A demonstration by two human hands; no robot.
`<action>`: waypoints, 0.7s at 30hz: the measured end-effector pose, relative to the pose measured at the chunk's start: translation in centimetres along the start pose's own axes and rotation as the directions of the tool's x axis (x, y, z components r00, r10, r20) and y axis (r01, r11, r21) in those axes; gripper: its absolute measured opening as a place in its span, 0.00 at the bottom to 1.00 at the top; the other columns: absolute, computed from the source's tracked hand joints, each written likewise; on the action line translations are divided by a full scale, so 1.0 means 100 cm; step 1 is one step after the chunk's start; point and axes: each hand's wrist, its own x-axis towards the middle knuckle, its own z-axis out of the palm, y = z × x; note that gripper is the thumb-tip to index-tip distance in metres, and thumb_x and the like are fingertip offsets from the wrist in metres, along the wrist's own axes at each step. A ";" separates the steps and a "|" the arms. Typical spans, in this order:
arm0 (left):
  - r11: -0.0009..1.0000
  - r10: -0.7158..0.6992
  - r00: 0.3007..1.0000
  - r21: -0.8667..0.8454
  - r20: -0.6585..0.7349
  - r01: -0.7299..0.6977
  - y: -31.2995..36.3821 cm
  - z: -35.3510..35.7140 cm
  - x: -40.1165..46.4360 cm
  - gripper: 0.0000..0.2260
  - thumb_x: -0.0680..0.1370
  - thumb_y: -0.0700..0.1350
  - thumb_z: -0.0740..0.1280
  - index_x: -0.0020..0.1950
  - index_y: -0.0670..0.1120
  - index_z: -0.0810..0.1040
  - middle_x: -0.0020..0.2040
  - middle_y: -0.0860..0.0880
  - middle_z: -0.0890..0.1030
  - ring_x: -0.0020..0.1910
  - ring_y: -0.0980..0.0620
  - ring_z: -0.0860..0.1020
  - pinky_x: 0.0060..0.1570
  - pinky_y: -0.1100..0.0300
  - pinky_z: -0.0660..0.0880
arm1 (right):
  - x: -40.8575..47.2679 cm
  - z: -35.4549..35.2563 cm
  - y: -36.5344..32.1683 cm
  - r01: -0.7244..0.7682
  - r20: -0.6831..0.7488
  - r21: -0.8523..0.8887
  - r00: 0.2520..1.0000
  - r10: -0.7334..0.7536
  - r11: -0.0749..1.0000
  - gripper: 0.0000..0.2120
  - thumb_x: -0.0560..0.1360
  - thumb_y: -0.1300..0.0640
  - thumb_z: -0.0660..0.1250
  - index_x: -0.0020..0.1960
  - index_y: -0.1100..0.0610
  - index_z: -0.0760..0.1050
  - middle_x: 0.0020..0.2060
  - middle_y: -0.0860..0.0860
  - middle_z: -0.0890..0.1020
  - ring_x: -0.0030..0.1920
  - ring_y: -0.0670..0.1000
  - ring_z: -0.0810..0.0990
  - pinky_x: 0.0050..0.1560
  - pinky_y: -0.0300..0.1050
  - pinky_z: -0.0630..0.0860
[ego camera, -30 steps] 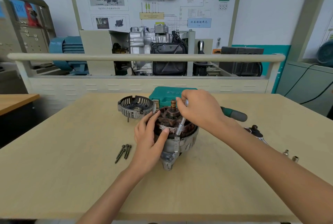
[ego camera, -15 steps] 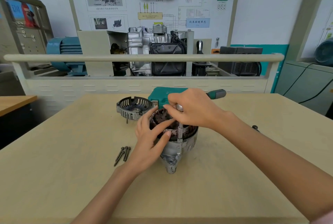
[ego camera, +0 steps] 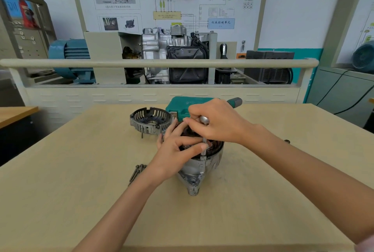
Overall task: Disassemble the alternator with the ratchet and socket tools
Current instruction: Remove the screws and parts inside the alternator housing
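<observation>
The alternator (ego camera: 199, 162) stands in the middle of the frame on the tan worktop (ego camera: 81, 201), its open end facing up with the copper windings exposed and its mounting ear pointing toward the bottom of the frame. The ratchet (ego camera: 204, 122) sits above it: the thin extension shaft runs nearly vertical down to the rim of the housing, while the green-and-grey handle points to the upper right, its end showing past the knuckles. The right hand (ego camera: 218, 125) has its fingers curled round the ratchet head. The left hand (ego camera: 178, 150) rests on the top of the alternator, its fingers spread and fairly straight, the thumb touching the shaft.

The removed slotted end cover (ego camera: 150, 120) lies just left of the alternator, open side up. Loose bolts (ego camera: 137, 171) lie at lower left, long axes running lower left to upper right. A teal tool case (ego camera: 180, 106) sits behind the hands. On the wall panel (ego camera: 267, 18), a blue label reads "仪表控制单元"; other writing is too small to read.
</observation>
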 end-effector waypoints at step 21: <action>0.997 0.061 0.997 -0.057 0.040 -0.058 -0.010 -0.003 -0.002 0.10 0.73 0.56 0.62 0.44 0.74 0.78 0.71 0.58 0.65 0.75 0.57 0.51 0.73 0.44 0.45 | 0.004 0.006 -0.012 0.089 -0.063 -0.032 0.994 -0.091 0.996 0.14 0.74 0.58 0.64 0.34 0.52 0.63 0.25 0.47 0.68 0.28 0.49 0.66 0.30 0.45 0.67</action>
